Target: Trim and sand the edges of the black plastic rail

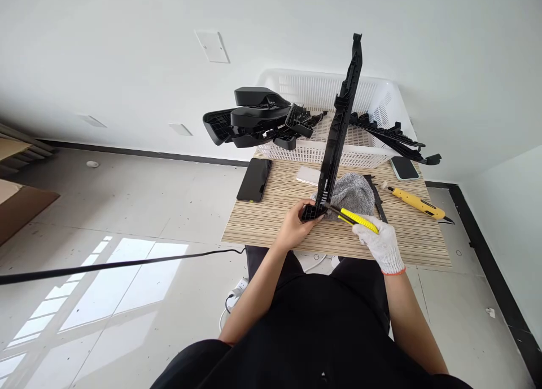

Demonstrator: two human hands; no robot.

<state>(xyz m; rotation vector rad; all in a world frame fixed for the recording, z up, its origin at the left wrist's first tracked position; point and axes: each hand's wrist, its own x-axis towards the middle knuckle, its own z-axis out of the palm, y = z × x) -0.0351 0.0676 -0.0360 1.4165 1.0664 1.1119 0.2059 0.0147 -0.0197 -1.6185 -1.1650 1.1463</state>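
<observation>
My bare left hand (295,226) grips the lower end of a long black plastic strip (340,118), which stands nearly upright on the small striped wooden table (271,219). My right hand (381,244) wears a white knit glove and is closed around a yellow utility knife (358,219). The knife's tip touches the foot of the strip, beside my left fingers. A grey glove (352,190) lies on the table just behind the strip's base.
A white plastic basket (372,104) at the table's back holds several black plastic parts (258,121). A black phone (254,179) lies at left, a second phone (404,167) at right, a yellow tool (417,202) nearby. A black cable (105,265) crosses the floor.
</observation>
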